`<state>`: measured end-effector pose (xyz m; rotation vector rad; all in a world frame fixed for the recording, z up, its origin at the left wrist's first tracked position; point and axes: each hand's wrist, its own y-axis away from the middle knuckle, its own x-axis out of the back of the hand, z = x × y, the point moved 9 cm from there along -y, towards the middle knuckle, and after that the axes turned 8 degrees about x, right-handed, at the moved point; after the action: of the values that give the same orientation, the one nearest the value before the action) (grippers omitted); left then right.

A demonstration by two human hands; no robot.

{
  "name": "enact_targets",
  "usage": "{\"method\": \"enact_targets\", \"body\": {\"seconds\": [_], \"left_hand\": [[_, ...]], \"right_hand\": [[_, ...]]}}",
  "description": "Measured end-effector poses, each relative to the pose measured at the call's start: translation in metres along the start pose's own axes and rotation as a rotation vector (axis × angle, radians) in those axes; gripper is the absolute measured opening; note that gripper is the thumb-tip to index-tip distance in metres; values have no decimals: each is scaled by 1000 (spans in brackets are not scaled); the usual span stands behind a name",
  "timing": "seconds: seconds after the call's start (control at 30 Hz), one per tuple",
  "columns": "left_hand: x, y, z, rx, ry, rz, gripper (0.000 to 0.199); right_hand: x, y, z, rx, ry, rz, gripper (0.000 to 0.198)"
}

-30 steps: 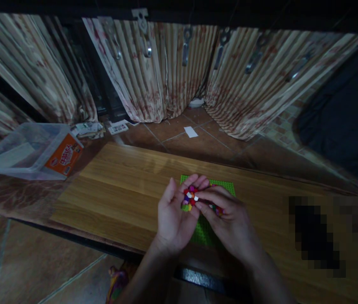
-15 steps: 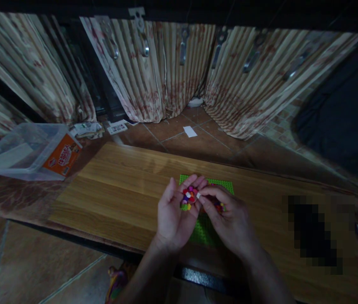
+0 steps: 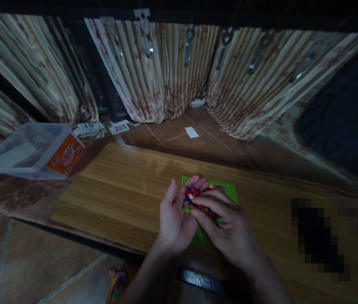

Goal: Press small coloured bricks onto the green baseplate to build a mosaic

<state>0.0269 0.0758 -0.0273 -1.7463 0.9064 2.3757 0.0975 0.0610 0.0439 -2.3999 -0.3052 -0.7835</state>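
Far to the left of the hands, a clear plastic box (image 3: 23,152) with an orange label is sitting at the edge of the counter (image 3: 118,194), a smooth board of wood-grain planks. The left hand (image 3: 175,215) is cupping upward, fingers curled, and cradling a small heap of tiny bricks (image 3: 190,196) in red, white, purple and yellow. The right hand (image 3: 226,223) is pressing in against it from the right, fingertips reaching into the heap; whether they are pinching a brick cannot be told. The two hands are touching, both hovering just over a flat, studded green baseplate (image 3: 229,191) lying on the counter, with a few more bright pieces showing beyond the fingers. Behind the hands, pleated striped curtains (image 3: 166,71) are hanging down to the tiled floor (image 3: 198,147).
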Motion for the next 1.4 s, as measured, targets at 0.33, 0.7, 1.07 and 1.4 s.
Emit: {"method": "enact_targets", "body": {"seconds": [0.33,0.7,1.07,1.4], "left_hand": [[-2,-1,2,-42,-37,-44,42],[5,-3,0,-63,-251,34,24],[0,1,6,-141,-408,57,21],[0,0,6,-158,-471,68,27]], "right_hand": [[-6,-1,1,-94,-113,73,14],[18,9,29,-238,-235,296,15],[14,14,41,-365,-296,315,16],[12,15,43,-392,-344,280,12]]}}
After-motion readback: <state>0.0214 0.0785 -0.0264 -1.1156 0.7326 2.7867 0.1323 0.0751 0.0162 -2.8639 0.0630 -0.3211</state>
